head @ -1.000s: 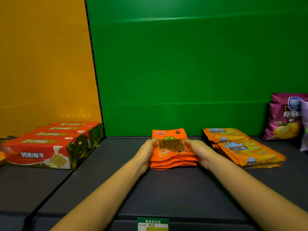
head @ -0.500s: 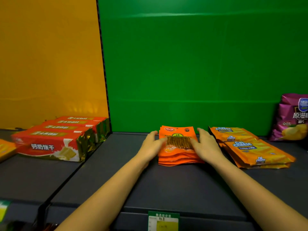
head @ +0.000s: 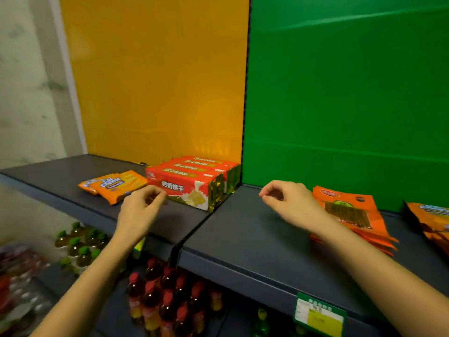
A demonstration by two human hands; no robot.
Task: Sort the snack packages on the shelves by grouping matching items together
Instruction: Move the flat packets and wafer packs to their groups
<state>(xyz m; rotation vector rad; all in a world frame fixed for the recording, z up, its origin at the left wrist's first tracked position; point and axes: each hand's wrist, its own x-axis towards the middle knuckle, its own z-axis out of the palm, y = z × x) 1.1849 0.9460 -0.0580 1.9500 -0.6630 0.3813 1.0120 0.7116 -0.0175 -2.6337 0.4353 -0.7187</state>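
The head view looks down on a dark shelf [head: 243,229] backed by a yellow panel [head: 158,81] on the left and a green panel [head: 340,93] on the right.

The left hand [head: 142,210] hovers over the front of the yellow section, its fingers [head: 155,194] loosely curled and holding nothing, just in front of a row of red biscuit boxes [head: 192,181] that stands against the seam between the panels. Left of the boxes lie two orange Cal Cheese packets [head: 114,186], flat and overlapping.

The right hand [head: 291,205] hovers over the green section, its fingers [head: 269,190] also loosely curled and empty. Just beside its wrist, a stack of orange snack pouches [head: 349,210] lies flat, partly hidden by the forearm. More Cal Cheese packs [head: 432,222] sit at the right edge, cut off by the frame.

A green and yellow price tag [head: 319,314] hangs on the shelf's front lip. On the lower shelf stand red-capped bottles [head: 165,288] and, further left, green-capped bottles [head: 80,242], all blurred.
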